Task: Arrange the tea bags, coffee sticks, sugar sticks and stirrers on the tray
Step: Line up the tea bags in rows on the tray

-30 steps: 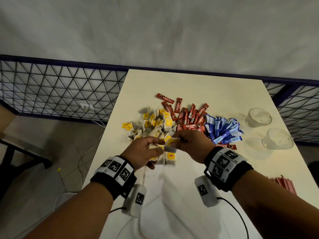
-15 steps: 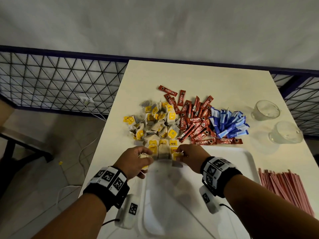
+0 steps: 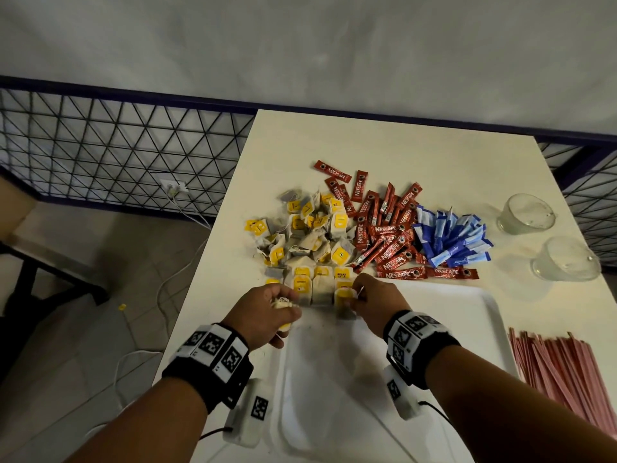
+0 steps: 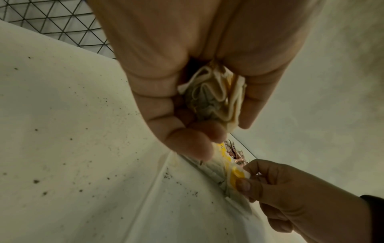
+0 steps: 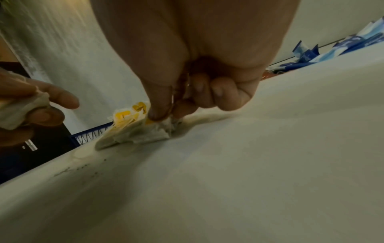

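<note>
At the far left corner of the tray (image 3: 467,329), my right hand (image 3: 374,304) pinches one yellow-tagged tea bag (image 3: 344,295) between thumb and fingertips, its lower end touching the tray floor. My left hand (image 3: 263,317) is curled round a bunch of tea bags (image 4: 212,98) (several, crumpled together in the palm), hovering just left of the tray corner. Between my hands a short row of tea bags (image 3: 314,285) lies along the tray's far edge. Beyond that edge, on the worktop (image 3: 400,152), sits the loose tea bag heap (image 3: 310,232); right of it the red coffee sticks (image 3: 384,235), then the blue sugar sticks (image 3: 454,238). Two glass cups (image 3: 547,238) stand farther right. Pink stirrers (image 3: 567,369) lie just right of the tray.
</note>
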Available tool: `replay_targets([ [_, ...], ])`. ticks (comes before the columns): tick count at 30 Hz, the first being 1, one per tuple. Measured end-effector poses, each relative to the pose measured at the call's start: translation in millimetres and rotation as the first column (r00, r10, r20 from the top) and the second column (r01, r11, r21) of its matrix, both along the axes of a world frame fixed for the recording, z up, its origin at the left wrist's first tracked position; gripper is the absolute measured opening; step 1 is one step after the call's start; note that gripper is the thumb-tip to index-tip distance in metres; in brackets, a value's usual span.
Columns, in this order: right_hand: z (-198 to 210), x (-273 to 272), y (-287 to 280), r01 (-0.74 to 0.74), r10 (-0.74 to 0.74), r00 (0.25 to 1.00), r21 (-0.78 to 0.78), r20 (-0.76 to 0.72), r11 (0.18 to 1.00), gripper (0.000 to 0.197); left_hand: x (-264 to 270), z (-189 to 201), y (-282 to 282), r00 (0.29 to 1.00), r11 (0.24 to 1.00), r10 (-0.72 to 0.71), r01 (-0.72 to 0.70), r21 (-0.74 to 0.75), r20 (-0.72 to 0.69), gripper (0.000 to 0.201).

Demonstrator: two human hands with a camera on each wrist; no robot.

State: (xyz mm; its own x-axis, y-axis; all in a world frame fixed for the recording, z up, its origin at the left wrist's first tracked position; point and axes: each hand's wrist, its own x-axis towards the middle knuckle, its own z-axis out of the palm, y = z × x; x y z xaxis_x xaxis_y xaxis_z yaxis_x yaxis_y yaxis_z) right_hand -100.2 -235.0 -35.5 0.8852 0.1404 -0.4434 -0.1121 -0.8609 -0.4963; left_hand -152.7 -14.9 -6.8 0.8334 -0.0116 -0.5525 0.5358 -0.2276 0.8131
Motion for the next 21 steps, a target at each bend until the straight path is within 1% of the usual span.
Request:
replay_targets([
  [2, 1, -2, -2, 0.004, -0.004, 0.997, 0.007, 0.082, 1.0, 0.02, -1, -1, 0, 1.0, 1.0, -0.001, 0.001, 0.0, -0.005, 0.015],
  [4, 4, -4, -5, -0.064, 0.056, 0.986, 0.048, 0.155, 0.997, 0.02, -2, -2, 0, 1.0, 1.0, 0.003, -0.003, -0.002, -0.013, 0.015],
  [6, 5, -7, -8, -0.171, 0.159, 0.975, 0.067, 0.155, 0.983, 0.027, -2, -1, -1, 1.0, 1.0, 0.008, -0.008, -0.005, -0.018, 0.014],
  [8, 2, -9, -11, -0.28, 0.278, 0.953, 0.0, 0.122, 0.96, 0.036, -2, 0, -2, 1.0, 1.0, 0.013, -0.013, -0.008, -0.024, 0.014],
  [10, -3, -9, -12, -0.328, 0.333, 0.937, -0.065, 0.105, 0.942, 0.04, -1, 1, -4, 1.0, 1.0, 0.014, -0.014, -0.021, -0.028, 0.014],
  [14, -6, -9, -11, -0.326, 0.334, 0.933, -0.079, 0.132, 0.942, 0.039, 1, 3, -8, 0.999, 0.999, 0.013, -0.014, -0.043, -0.03, 0.011],
  [17, -7, -10, -8, -0.335, 0.344, 0.929, -0.084, 0.136, 0.938, 0.037, 2, 4, -12, 0.998, 0.995, 0.04, -0.045, -0.091, -0.054, 0.007],
  [19, -5, -11, -7, -0.342, 0.351, 0.927, -0.086, 0.129, 0.936, 0.036, 2, 6, -14, 0.994, 0.986, 0.062, -0.075, -0.152, -0.087, 0.006],
  [21, 1, -10, -7, -0.305, 0.307, 0.94, -0.04, 0.147, 0.952, 0.034, 1, 9, -16, 0.988, 0.961, 0.084, -0.114, -0.25, -0.129, 0.006],
])
